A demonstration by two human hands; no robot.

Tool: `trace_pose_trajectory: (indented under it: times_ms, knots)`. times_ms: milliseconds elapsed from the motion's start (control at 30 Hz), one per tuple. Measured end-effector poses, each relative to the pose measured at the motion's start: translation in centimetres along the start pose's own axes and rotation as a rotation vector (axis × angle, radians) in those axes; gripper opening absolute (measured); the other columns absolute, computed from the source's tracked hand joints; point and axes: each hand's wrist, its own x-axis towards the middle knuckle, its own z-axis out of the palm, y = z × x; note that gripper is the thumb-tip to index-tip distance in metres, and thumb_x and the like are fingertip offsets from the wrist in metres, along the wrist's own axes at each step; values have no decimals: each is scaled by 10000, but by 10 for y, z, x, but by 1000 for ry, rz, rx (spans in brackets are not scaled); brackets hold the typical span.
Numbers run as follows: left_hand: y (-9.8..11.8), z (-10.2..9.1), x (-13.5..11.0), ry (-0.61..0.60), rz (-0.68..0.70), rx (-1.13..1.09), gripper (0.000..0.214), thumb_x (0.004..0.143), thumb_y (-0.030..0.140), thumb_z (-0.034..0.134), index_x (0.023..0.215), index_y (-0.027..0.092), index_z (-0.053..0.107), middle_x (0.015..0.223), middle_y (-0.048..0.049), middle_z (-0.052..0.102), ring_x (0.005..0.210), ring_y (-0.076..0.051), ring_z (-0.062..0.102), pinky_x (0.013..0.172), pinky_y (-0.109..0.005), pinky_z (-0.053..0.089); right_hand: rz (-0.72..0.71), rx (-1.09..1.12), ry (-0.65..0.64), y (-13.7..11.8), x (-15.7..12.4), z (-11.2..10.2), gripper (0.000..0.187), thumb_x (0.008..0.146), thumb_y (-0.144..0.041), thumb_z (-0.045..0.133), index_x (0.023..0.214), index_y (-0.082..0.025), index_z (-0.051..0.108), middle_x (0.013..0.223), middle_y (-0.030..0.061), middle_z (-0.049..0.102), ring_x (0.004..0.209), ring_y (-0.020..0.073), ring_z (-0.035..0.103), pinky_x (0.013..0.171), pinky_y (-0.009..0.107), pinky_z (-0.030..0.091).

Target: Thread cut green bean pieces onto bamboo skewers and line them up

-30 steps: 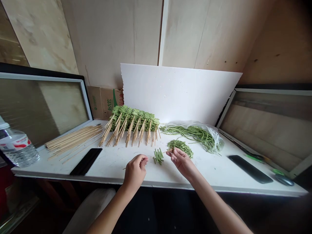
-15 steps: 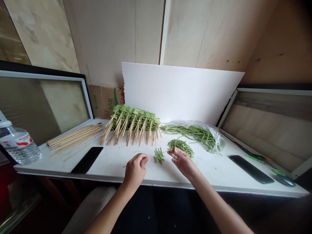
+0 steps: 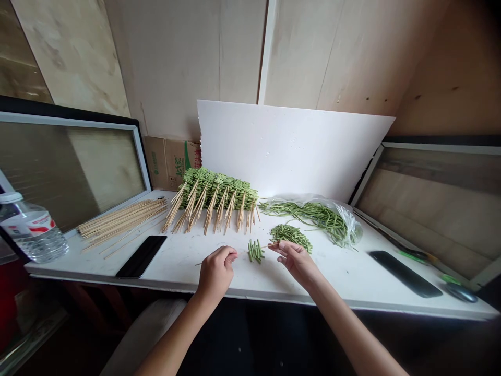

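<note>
A thin bamboo skewer (image 3: 267, 246) runs between my two hands. Several short green bean pieces (image 3: 255, 251) are threaded side by side across it. My left hand (image 3: 217, 269) is closed around the skewer, whose thin end sticks out on the far side of the fist. With thumb and fingertips, my right hand (image 3: 295, 261) pinches the other end, just right of the threaded pieces. Behind the right hand lies a pile of cut bean pieces (image 3: 291, 235). Farther back are stacked finished skewers of beans (image 3: 219, 188), their bare stick ends pointing toward me.
Bare skewers (image 3: 121, 222) lie on the left of the white table (image 3: 176, 271), near a black phone (image 3: 143, 256) and a water bottle (image 3: 29, 230). Long uncut beans (image 3: 313, 211) rest in a plastic bag at the back right. A dark flat object (image 3: 405, 272) and a mouse (image 3: 461, 291) lie right.
The view has shifted slightly. Both hands keep their grip on the skewer, and the threaded bean pieces stay between them almost in the same place.
</note>
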Motion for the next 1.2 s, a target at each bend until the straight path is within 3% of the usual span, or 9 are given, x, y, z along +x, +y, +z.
trace_pose_trajectory:
  times_ms: [567, 767, 1200]
  knots:
    - [-4, 6, -5, 41, 33, -2, 236, 911, 50, 498, 872, 219, 657, 821, -20, 746, 763, -184, 724, 691, -257, 513, 3, 25, 52, 0, -4, 8, 364, 737, -546, 847, 907, -231, 784, 1100, 125, 792, 1184, 337, 685, 811, 373, 545]
    - [-5, 7, -7, 53, 87, 19, 263, 905, 15, 478, 887, 218, 645, 837, -26, 744, 796, -189, 732, 710, -256, 523, -38, -14, 92, 3, -2, 6, 275, 777, -503, 827, 870, -250, 777, 1086, 113, 788, 1234, 325, 648, 847, 375, 538]
    - [-8, 11, -11, 95, 142, 13, 302, 852, -53, 458, 882, 201, 619, 828, -23, 729, 791, -176, 747, 695, -243, 544, -120, -42, 171, 7, -15, 27, 330, 752, -521, 838, 896, -226, 806, 1076, 125, 785, 1215, 354, 642, 799, 378, 561]
